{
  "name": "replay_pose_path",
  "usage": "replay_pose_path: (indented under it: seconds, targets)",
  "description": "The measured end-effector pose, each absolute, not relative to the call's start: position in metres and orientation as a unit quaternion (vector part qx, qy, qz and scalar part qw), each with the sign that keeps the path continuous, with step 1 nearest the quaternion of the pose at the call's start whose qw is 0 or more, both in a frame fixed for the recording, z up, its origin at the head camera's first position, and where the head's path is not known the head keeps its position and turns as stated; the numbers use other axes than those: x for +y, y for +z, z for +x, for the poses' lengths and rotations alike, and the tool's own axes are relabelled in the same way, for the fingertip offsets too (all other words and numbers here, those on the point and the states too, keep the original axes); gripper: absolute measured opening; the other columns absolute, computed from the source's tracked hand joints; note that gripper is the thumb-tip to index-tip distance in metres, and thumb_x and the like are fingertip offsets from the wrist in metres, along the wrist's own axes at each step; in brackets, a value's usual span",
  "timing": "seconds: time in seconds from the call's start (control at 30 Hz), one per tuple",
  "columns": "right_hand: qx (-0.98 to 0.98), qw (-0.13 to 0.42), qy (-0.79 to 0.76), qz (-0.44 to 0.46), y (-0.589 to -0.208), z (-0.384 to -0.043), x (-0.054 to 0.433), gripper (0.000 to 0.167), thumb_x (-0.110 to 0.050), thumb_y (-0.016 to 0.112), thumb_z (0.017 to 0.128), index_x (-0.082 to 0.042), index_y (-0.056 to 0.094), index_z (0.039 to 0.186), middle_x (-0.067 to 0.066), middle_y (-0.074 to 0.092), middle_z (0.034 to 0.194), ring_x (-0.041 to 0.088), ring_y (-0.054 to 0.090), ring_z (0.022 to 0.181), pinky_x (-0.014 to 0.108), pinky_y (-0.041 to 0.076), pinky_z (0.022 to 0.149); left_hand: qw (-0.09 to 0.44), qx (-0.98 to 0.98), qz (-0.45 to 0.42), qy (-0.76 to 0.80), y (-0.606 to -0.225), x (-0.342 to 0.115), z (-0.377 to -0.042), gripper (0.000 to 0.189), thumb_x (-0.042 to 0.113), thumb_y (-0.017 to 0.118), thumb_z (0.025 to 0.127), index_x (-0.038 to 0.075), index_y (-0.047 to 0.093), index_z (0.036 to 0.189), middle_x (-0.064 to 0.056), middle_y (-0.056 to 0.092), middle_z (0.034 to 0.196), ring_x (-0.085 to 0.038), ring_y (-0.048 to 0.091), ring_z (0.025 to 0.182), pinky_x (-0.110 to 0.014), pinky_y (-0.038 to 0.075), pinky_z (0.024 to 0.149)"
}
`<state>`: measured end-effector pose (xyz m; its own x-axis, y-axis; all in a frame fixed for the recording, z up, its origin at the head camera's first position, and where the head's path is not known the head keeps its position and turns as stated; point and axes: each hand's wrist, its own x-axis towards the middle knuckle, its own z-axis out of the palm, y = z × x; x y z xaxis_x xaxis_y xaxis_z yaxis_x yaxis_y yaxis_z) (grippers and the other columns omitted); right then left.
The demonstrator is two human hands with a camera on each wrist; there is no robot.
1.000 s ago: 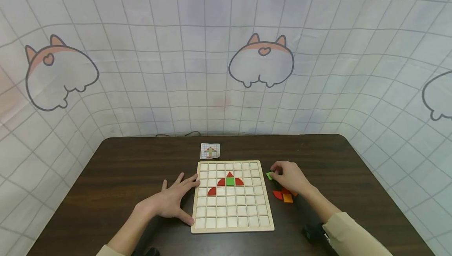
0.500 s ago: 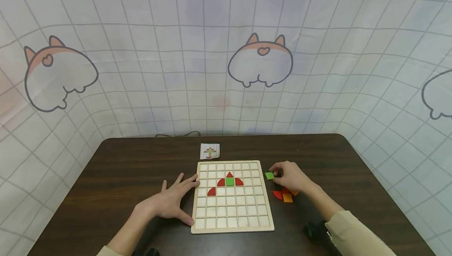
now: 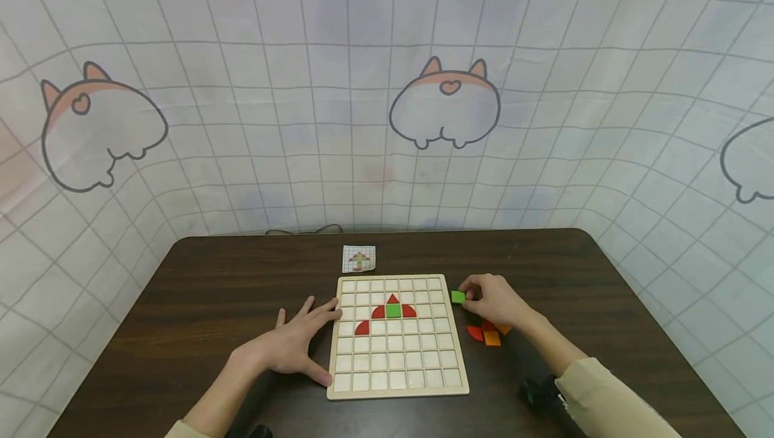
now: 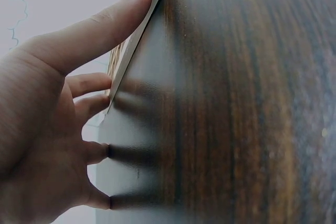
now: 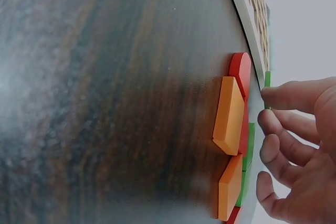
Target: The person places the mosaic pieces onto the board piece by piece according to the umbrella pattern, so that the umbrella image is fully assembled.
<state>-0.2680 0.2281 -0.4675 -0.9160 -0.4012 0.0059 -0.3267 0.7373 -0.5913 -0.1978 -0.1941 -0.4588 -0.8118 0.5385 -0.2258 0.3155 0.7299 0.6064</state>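
My right hand [image 3: 492,300] pinches a green square tile [image 3: 457,297] between thumb and fingers, just off the right edge of a pale wooden grid board [image 3: 399,395]. In the right wrist view the tile [image 5: 268,78] is mostly hidden behind the thumb. My left hand [image 3: 287,344] is spread wide, its thumb and some fingertips touching the board's left edge. On the board, a green square [image 3: 394,311] has a red triangle [image 3: 393,299] above it and red quarter-round tiles on both sides. Another red quarter-round [image 3: 362,328] lies lower left.
Under the right hand sits a loose pile with a red quarter-round [image 3: 475,333], orange tiles [image 5: 229,114] and green tiles [image 5: 250,148]. Behind the board, a small card [image 3: 359,258] bears a coloured grid pattern. A patterned cloth [image 3: 302,189] hangs beyond the dark table [image 3: 211,277].
The right hand has shifted slightly left with the green tile, which now shows more of its face and is closer to the board. The left hand has stayed in place.
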Motion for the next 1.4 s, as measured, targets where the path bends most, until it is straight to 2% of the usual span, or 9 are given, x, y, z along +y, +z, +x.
replay_pose_path:
  seconds: [0.27,0.63,1.1,1.4]
  targets:
    - [0.929,0.054,-0.306,-0.200,-0.463,-0.267,0.225,0.016,-0.003,0.073,0.091,0.000,0.070,0.107,-0.002,0.060,0.082,0.014,0.050,0.063,0.028,0.045,0.056,0.197,0.909,0.236,0.282,-0.459,-0.195,-0.199,0.110,0.049,0.093,0.071,0.013,0.038,0.159,-0.007,0.016,0.171,-0.044,-0.005,0.154,-0.084,-0.009,0.101]
    - [0.923,0.054,-0.320,-0.208,-0.461,-0.265,0.221,0.019,-0.003,0.072,0.091,0.001,0.070,0.109,-0.001,0.067,0.085,0.012,0.058,0.070,0.030,0.052,0.063,0.199,0.908,0.238,0.281,-0.463,-0.195,-0.199,0.110,0.051,0.092,0.072,0.014,0.038,0.160,-0.006,0.015,0.171,-0.044,-0.006,0.154,-0.084,-0.009,0.102]
    - [0.901,0.041,-0.347,-0.255,-0.459,-0.260,0.209,0.021,-0.004,0.071,0.092,0.000,0.072,0.113,-0.004,0.068,0.088,0.010,0.061,0.076,0.030,0.054,0.071,0.196,0.910,0.236,0.280,-0.464,-0.196,-0.199,0.110,0.052,0.092,0.071,0.016,0.038,0.160,-0.003,0.015,0.171,-0.042,-0.006,0.155,-0.083,-0.009,0.103]
    - [0.890,0.055,-0.367,-0.266,-0.459,-0.256,0.195,0.021,-0.005,0.075,0.091,0.000,0.072,0.112,-0.005,0.069,0.085,0.009,0.061,0.071,0.028,0.053,0.066,0.197,0.910,0.232,0.283,-0.462,-0.195,-0.198,0.110,0.051,0.093,0.071,0.015,0.039,0.159,-0.004,0.015,0.171,-0.042,-0.006,0.155,-0.083,-0.009,0.103]
